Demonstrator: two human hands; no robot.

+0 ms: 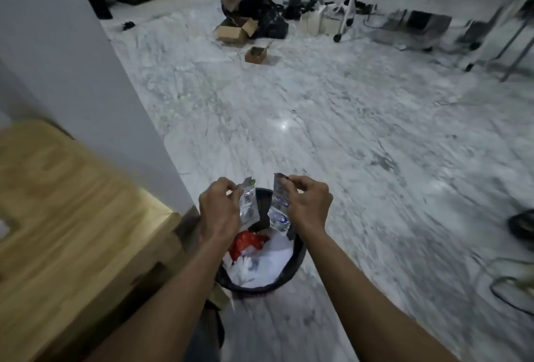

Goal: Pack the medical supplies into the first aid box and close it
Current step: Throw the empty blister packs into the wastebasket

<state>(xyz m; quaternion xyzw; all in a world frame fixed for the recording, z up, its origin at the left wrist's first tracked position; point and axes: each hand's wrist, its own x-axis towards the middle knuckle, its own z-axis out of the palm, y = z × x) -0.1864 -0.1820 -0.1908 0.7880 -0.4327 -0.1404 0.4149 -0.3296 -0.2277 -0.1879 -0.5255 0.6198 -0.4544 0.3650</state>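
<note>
1. Lower left of the frame: a wooden table (57, 217), blurred. The first aid box is not in view, so where it stands cannot be told.

2. Left of centre, low in the frame: the left hand (219, 211), fingers pinched shut on the top edge of a silvery foil half (248, 205), which hangs down over the bin.

3. Bottom centre: a dark round waste bin (297, 260) on the marble floor (346, 130), just beside the table's corner. It holds crumpled white paper or plastic (260, 269) and a red wrapper (245, 243); deeper contents are hidden.

4. Right of centre: the right hand (309, 205), likewise pinched closed on a second foil piece with blue print (278, 208). The two pieces are apart at the top; whether they join lower down cannot be told.

5. Judged risk: the sachet appears torn open directly above the bin, so any pad or wipe inside could slip out and land in the rubbish, lost to the kit. A loose pinch on either half would cause the same.

6. Judged risk: blur suggests a moving head; a release made without looking could miss the bin and litter the floor.

7. Upper centre: open cardboard boxes (234, 32) near crouching people, contents unreadable.
</note>
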